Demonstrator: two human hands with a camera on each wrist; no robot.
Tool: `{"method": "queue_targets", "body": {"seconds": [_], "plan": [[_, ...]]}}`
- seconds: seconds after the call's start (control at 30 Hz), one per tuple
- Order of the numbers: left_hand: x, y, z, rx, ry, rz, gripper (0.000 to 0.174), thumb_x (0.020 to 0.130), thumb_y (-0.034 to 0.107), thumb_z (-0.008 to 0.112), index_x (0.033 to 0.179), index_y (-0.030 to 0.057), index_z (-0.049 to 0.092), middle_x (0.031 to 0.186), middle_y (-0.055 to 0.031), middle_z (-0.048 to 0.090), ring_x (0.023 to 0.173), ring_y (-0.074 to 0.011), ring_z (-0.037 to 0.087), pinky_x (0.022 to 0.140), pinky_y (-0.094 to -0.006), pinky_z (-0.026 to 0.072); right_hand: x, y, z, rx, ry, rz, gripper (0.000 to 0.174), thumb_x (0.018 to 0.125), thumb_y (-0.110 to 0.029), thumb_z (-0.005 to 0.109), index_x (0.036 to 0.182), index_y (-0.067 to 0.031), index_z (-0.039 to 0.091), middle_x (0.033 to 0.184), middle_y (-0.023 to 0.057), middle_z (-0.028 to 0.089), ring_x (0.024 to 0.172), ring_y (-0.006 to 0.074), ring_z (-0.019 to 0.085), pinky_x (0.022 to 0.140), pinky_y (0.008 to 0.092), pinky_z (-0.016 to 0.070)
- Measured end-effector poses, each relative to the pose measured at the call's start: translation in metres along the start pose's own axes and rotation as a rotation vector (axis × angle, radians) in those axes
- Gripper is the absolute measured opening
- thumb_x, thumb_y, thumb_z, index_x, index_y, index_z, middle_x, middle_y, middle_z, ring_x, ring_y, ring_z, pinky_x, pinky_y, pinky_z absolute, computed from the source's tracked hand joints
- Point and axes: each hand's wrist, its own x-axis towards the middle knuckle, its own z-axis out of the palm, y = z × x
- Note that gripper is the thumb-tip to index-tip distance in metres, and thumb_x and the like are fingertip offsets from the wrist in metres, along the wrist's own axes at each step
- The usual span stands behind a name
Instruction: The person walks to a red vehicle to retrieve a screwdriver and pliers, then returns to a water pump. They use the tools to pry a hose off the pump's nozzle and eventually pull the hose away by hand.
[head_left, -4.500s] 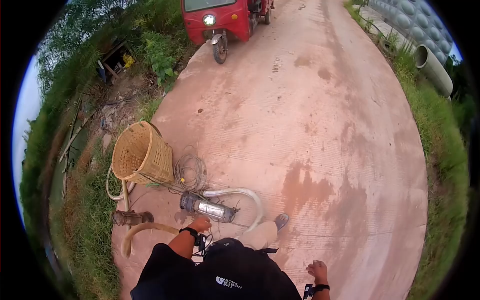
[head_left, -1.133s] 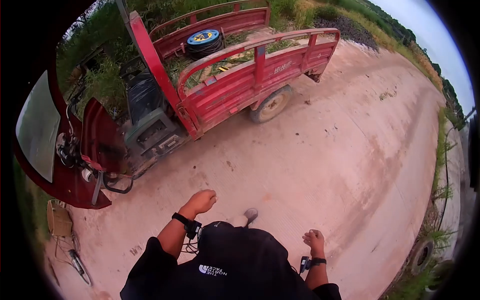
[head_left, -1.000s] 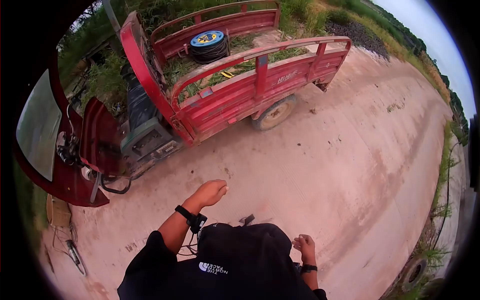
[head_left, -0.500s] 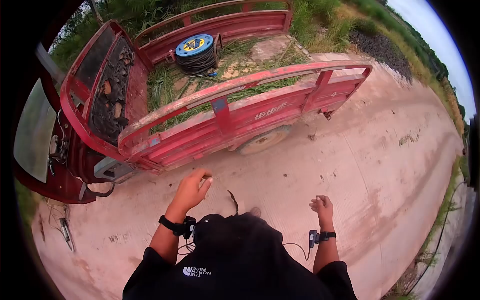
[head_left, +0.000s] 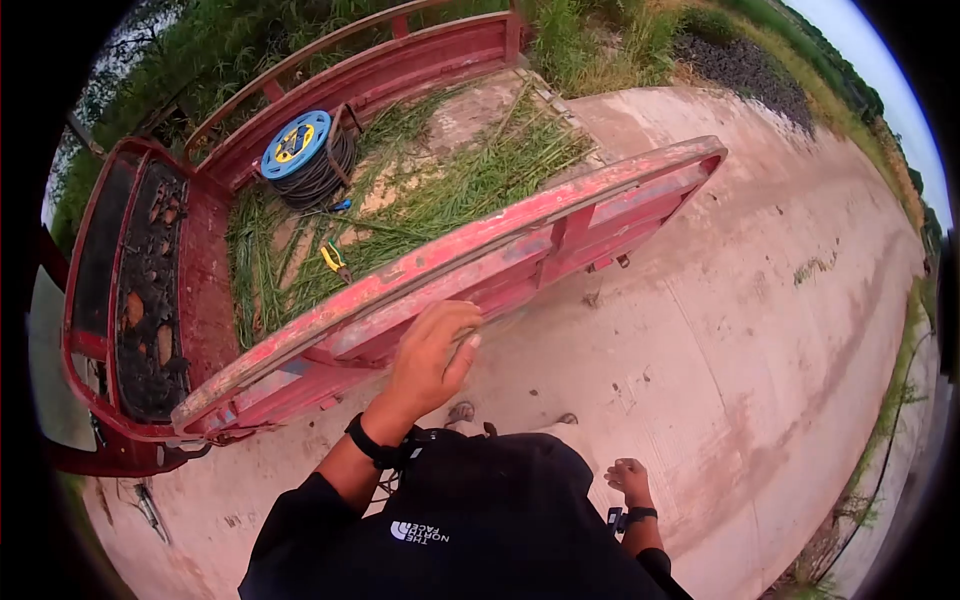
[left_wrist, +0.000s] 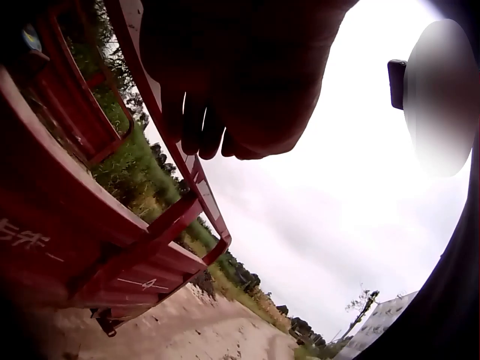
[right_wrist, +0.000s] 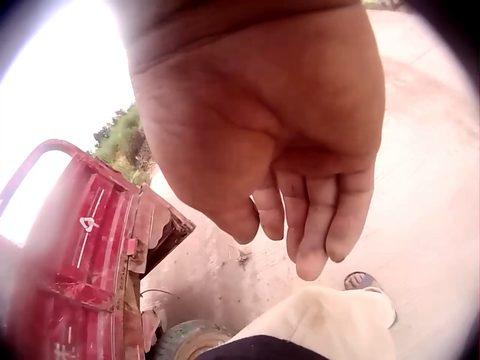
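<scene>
The person's left hand (head_left: pixel 432 360) is at the near side rail (head_left: pixel 480 232) of a red cargo bed, fingers fairly straight; whether it touches the rail cannot be told. In the left wrist view that hand (left_wrist: pixel 232 82) has its fingers extended beside the rail. The right hand (head_left: pixel 630 480) hangs by the body, holding nothing; its fingers are loosely bent in the right wrist view, palm (right_wrist: pixel 262 127) showing. Inside the bed are a blue-and-yellow cable reel (head_left: pixel 297 145) with black cable, yellow-handled pliers (head_left: pixel 335 262) and cut grass (head_left: pixel 440 215).
A dark, torn seat back (head_left: pixel 150 300) stands at the bed's left end. Concrete road (head_left: pixel 680 360) runs to the right, with a dark gravel pile (head_left: pixel 745 75) beyond. A metal pump (head_left: pixel 152 512) lies at the lower left. The person's sandalled feet are beside the vehicle.
The person has walked from the basket and pump along the vehicle to its cargo bed. The left hand has risen to the side rail; the right hand remains empty.
</scene>
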Motion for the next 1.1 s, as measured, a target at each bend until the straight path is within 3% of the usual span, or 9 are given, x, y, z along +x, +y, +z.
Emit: {"method": "queue_targets", "body": {"seconds": [0.13,0.3,0.57,0.67,0.7,0.83,0.93,1.1], "plan": [[0.081,0.013,0.081,0.094,0.043,0.126,0.024,0.086,0.001,0.066,0.109,0.0006,0.063,0.112,-0.0179,0.065,0.110,-0.0384,0.061,0.096,-0.0455,0.0479,0.057,0.047,-0.090,0.173,0.154,0.132,0.021,0.097,-0.017,0.063,0.109,0.0000,0.061,0.089,0.0155,0.071,0.073,0.0248,0.073,0.059,0.0342,0.0585],[0.165,0.031,0.183,0.537,0.189,0.005,0.035,0.088,0.009,0.067,0.122,0.0010,0.060,0.120,-0.0196,0.061,0.116,-0.0395,0.055,0.102,-0.0484,0.0417,0.108,0.015,-0.176,0.180,0.086,0.225,0.021,0.095,-0.015,0.066,0.106,0.0015,0.060,0.085,0.0158,0.070,0.067,0.0252,0.072,0.055,0.0354,0.0583],[0.285,0.038,0.277,0.764,0.245,-0.158,0.034,0.091,0.020,0.065,0.120,0.0030,0.061,0.117,-0.0154,0.064,0.111,-0.0342,0.058,0.094,-0.0440,0.0430,0.233,-0.169,-0.301,0.077,0.055,0.061,0.022,0.094,-0.016,0.064,0.107,0.0006,0.060,0.089,0.0153,0.070,0.074,0.0246,0.073,0.061,0.0342,0.0595],[0.313,0.022,0.303,0.914,0.297,-0.339,0.026,0.096,0.027,0.057,0.108,0.0061,0.066,0.097,-0.0114,0.067,0.094,-0.0315,0.062,0.086,-0.0412,0.0438,0.297,-0.250,-0.330,0.062,0.028,0.008,0.022,0.095,-0.016,0.064,0.108,-0.0001,0.060,0.090,0.0154,0.070,0.076,0.0244,0.073,0.062,0.0341,0.0594],[0.315,0.019,0.304,0.938,0.316,-0.326,0.025,0.098,0.027,0.054,0.102,0.0065,0.067,0.089,-0.0112,0.066,0.086,-0.0319,0.062,0.080,-0.0417,0.0435,0.316,-0.277,-0.338,0.070,0.014,-0.007,0.021,0.095,-0.016,0.064,0.109,-0.0005,0.060,0.090,0.0154,0.070,0.076,0.0243,0.073,0.062,0.0341,0.0593],[0.344,0.031,0.321,0.882,0.331,-0.441,0.020,0.098,0.022,0.054,0.099,0.0057,0.067,0.087,-0.0110,0.066,0.083,-0.0324,0.061,0.076,-0.0417,0.0422,0.380,-0.377,-0.365,-0.151,-0.093,0.055,0.025,0.095,-0.014,0.063,0.113,0.0024,0.057,0.089,0.0153,0.070,0.070,0.0237,0.071,0.057,0.0307,0.0567],[0.380,0.041,0.354,0.849,0.372,-0.499,0.017,0.097,0.020,0.057,0.096,0.0049,0.065,0.084,-0.0115,0.064,0.081,-0.0330,0.060,0.076,-0.0415,0.0416,0.440,-0.468,-0.381,-0.387,-0.227,0.034,0.024,0.095,-0.014,0.063,0.112,0.0017,0.058,0.088,0.0145,0.070,0.070,0.0233,0.071,0.058,0.0304,0.0565],[0.411,0.050,0.395,0.861,0.453,-0.697,0.020,0.096,0.023,0.061,0.087,0.0057,0.064,0.073,-0.0098,0.060,0.076,-0.0303,0.058,0.077,-0.0411,0.0411,0.543,-0.615,-0.374,-0.505,-0.296,-0.066,0.021,0.096,-0.015,0.062,0.110,-0.0001,0.059,0.090,0.0150,0.071,0.074,0.0234,0.073,0.060,0.0321,0.0578]]}}
